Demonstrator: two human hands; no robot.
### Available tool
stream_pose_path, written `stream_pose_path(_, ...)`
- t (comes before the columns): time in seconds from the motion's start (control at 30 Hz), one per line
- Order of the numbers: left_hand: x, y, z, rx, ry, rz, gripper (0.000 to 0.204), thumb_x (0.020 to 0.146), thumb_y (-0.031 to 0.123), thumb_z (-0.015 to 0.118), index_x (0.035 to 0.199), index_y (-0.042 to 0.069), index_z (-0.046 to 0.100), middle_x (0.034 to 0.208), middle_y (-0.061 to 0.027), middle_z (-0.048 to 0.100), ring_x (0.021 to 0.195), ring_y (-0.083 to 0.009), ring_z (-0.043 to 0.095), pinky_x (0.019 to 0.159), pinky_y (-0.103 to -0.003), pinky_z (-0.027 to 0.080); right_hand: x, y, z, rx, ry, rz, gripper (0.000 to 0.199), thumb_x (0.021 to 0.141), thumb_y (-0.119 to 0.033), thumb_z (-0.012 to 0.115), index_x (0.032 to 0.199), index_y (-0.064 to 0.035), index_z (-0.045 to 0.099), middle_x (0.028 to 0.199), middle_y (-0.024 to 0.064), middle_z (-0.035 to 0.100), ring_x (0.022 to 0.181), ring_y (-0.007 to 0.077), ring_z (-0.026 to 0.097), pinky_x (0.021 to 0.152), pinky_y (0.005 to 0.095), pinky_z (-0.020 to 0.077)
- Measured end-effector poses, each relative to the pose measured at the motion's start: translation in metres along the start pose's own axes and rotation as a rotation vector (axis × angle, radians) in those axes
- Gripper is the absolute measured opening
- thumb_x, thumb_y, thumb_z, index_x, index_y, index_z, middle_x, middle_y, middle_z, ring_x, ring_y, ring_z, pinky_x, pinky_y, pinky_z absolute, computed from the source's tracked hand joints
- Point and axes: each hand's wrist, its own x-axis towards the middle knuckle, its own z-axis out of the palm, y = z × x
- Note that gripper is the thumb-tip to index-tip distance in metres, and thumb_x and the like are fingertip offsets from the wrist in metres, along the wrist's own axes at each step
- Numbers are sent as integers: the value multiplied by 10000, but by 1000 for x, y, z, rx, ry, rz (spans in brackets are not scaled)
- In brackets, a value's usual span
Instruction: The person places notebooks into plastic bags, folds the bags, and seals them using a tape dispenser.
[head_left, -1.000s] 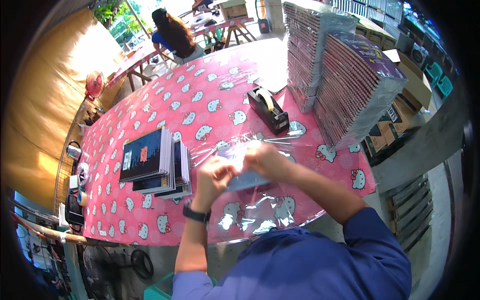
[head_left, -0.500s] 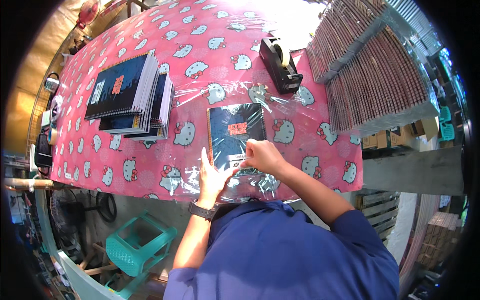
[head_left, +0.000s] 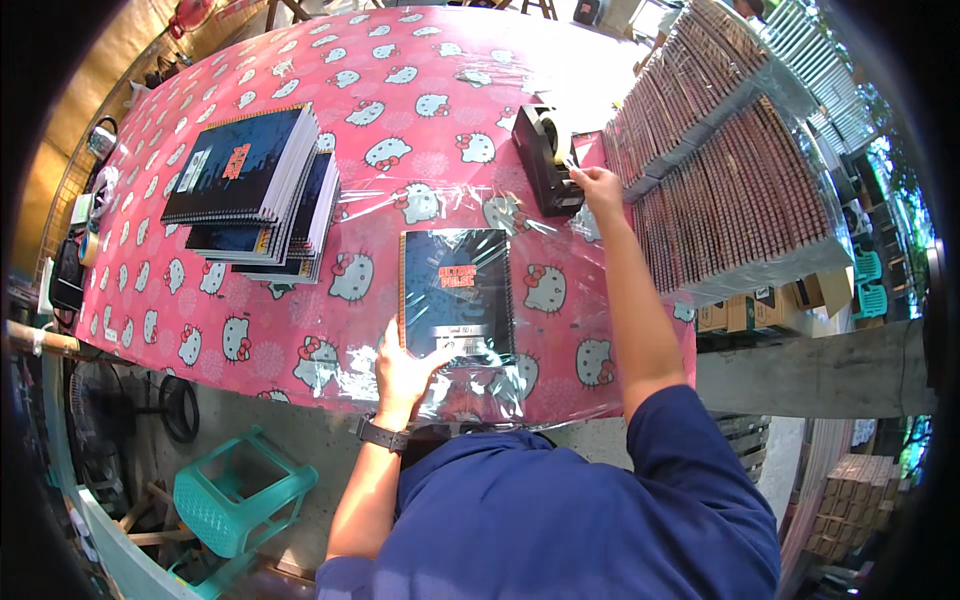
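A dark blue spiral notebook (head_left: 455,300) with red lettering lies face up in front of me, in shiny transparent plastic film. My left hand (head_left: 401,372) rests at its lower left corner, fingers spread along the coil edge and thumb reaching onto the cover near a pale label. Farther off to the right, my right hand (head_left: 598,188) is at the front end of a black tape dispenser (head_left: 545,165). Its fingers are pinched together at the tape end; the strip between them is barely visible. A yellowish tape roll (head_left: 556,140) sits in the dispenser.
Several similar notebooks (head_left: 245,170) are stacked at the left on the pink cat-patterned tablecloth (head_left: 270,330). Tall piles of wrapped spiral-bound books (head_left: 740,200) stand along the right side. A green plastic stool (head_left: 240,495) is on the floor at the lower left.
My right hand has left the lower part of the notebook and moved forward and right to the tape dispenser. My left hand stays at the notebook's corner. The view has shifted slightly.
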Motion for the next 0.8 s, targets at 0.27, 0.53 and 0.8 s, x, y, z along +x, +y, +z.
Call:
stream_pose_path(0.27, 0, -13, -1, -21, 35, 37, 891, 524, 390, 867, 1191, -43, 464, 960, -217, 626, 864, -343, 623, 767, -398, 497, -73, -6, 3, 640, -28, 155, 216, 778, -178, 737, 897, -18, 654, 715, 29, 627, 537, 37, 452, 476, 197, 350)
stream_pose_path(0.53, 2, -4, -2, -36, -10, 41, 867, 520, 376, 869, 1183, -15, 471, 952, -189, 639, 862, -320, 628, 759, -386, 498, -50, 3, -25, 456, -327, 343, 225, 759, -196, 746, 876, -31, 648, 715, -3, 618, 498, 66, 464, 452, 223, 379)
stream_pose_path(0.8, 0, -19, 0, -14, 64, 43, 891, 521, 381, 870, 1207, -12, 460, 1024, -203, 606, 955, -327, 597, 828, -397, 486, -143, -93, -19, 3, -714, -246, 163, 760, -158, 699, 815, -7, 672, 737, 88, 648, 643, 143, 609, 624, 293, 484)
